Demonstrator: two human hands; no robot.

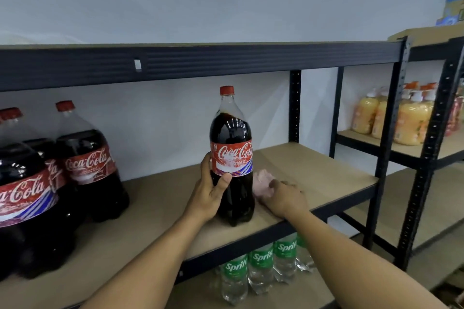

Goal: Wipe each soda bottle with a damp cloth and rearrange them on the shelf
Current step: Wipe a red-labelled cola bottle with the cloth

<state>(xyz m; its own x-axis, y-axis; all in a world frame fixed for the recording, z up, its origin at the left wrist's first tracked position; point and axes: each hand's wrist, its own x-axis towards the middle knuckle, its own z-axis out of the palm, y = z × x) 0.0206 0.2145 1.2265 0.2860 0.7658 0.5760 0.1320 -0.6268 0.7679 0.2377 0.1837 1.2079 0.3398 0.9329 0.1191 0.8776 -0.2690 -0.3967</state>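
White wall (175,2) at the back, black metal rack (200,63) in front w/ brown board levels. Middle shelf (313,170) is where it's all happening. One big cola bottle (232,158) stands upright near the front edge, approx. mid-shelf, red cap on, red label facing us, dark drink up to the shoulder.

Left hand (209,190) is on it: fingers wrapped round the far-left side at label height, thumb pressed across the front just under the label. Firm grip, bottle's base sits flat on the board.

Right hand (283,198) is just right of the bottle, palm down on the shelf, fingers bent over a bunched pink cloth (262,182) and clutching it. Cloth lies on the board, right beside the bottle's lower half, looks to be touching it. Both forearms reach in from the bottom of the shot.

Over on the left, well apart from the held one, a cluster of other cola bottles (85,160), same caps and labels, packed close together, front ones partly cut off by the frame edge.

Level below: row of Sprite bottles (261,266), green labels, clear liquid, standing side by side.

Far right, a second rack (437,133) w/ orange pump bottles (411,120) on its shelf, and a blue box (454,2) up top, only partly in view.
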